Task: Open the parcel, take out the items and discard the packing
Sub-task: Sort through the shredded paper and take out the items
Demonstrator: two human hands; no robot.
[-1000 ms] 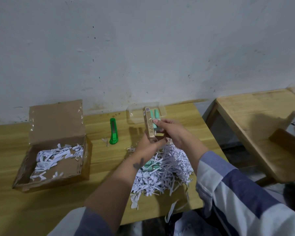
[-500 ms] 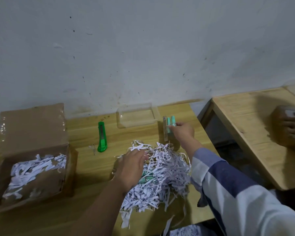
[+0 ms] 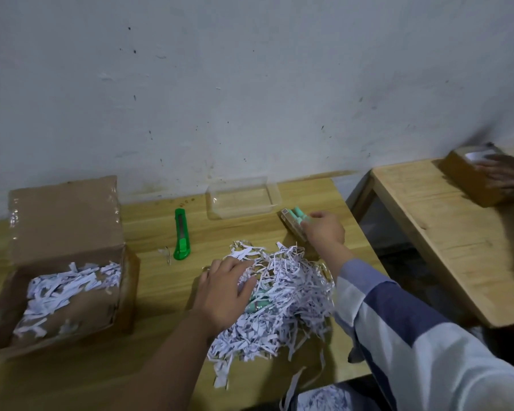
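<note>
The opened cardboard parcel (image 3: 72,295) stands at the left of the wooden table (image 3: 161,292), with some white paper shreds inside. A big heap of white shredded paper (image 3: 282,295) lies in the middle; a teal item (image 3: 258,305) shows partly buried in it. My left hand (image 3: 226,292) rests on the heap's left side with fingers spread, next to that teal item. My right hand (image 3: 324,231) holds a small tan pack with teal sticks (image 3: 293,221) low on the table beyond the heap.
A green utility knife (image 3: 181,234) lies between parcel and heap. A clear plastic tray (image 3: 242,197) sits by the wall. To the right stands a second wooden table (image 3: 457,241), where another person's hand (image 3: 508,176) rests on a cardboard box (image 3: 469,179).
My right hand carried the tan pack from above the heap down to the table on the right. My left hand let go of it and dropped onto the shreds.
</note>
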